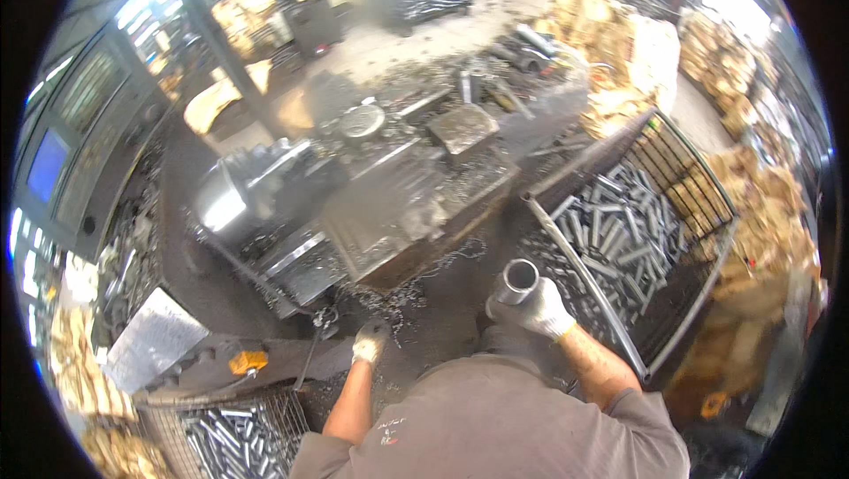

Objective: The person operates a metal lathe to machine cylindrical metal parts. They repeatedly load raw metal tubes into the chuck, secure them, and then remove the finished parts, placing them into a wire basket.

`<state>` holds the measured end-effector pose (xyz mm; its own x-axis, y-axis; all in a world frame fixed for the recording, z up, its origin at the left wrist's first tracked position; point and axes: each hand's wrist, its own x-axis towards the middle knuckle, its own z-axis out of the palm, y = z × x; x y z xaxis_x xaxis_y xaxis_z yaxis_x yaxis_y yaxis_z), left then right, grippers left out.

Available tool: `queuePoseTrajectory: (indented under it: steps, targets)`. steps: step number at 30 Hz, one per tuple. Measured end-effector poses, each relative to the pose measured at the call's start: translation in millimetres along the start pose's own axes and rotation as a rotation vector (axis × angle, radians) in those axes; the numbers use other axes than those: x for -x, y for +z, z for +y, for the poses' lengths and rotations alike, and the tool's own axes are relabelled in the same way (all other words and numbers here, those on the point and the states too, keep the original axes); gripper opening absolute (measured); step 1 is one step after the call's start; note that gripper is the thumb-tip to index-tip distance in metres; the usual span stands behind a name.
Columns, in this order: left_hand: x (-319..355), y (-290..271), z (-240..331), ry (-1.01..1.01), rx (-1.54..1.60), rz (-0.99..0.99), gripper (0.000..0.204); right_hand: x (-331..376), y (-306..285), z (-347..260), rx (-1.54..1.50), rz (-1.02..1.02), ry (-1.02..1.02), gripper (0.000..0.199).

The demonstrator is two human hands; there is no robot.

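Observation:
My right hand (545, 311), in a pale work glove, is wrapped round a short, wide metal tube (517, 284). The tube's open end faces up, and its lower part is hidden by the glove. Lower and to the left is my left hand (372, 341), also gloved, with dark, dirty fingers. It is nearest to a lever (311, 353) at the machine's front, apart from it. Its fingers are too small and blurred to read. Ahead stands a metal-turning lathe (380, 214), with a shiny round chuck (221, 205) at its left.
A wire-sided crate (591, 277) of metal tubes stands at my right. Another wire basket (164, 430) of tubes is at the lower left. Metal chips (402, 306) lie below the lathe. A yellow box (248, 362) sits near the left ledge. Stacked tan sacks (610, 54) rise behind.

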<state>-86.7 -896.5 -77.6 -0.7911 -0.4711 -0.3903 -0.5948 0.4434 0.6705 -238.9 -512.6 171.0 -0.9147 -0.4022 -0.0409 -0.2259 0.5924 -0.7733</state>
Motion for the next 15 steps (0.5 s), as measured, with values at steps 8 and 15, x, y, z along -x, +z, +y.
queuePoseTrajectory:
  steps: [8, 15]
  targets:
    - [115, -86, -126, -0.806, 0.694, 1.117, 0.048, -209, 51, -65, 0.078, -0.148, -0.448, 0.049]
    - [112, -156, -75, -0.645, 0.03, 1.695, 0.055, -278, 66, -49, 0.168, -0.458, -0.42, 0.053]
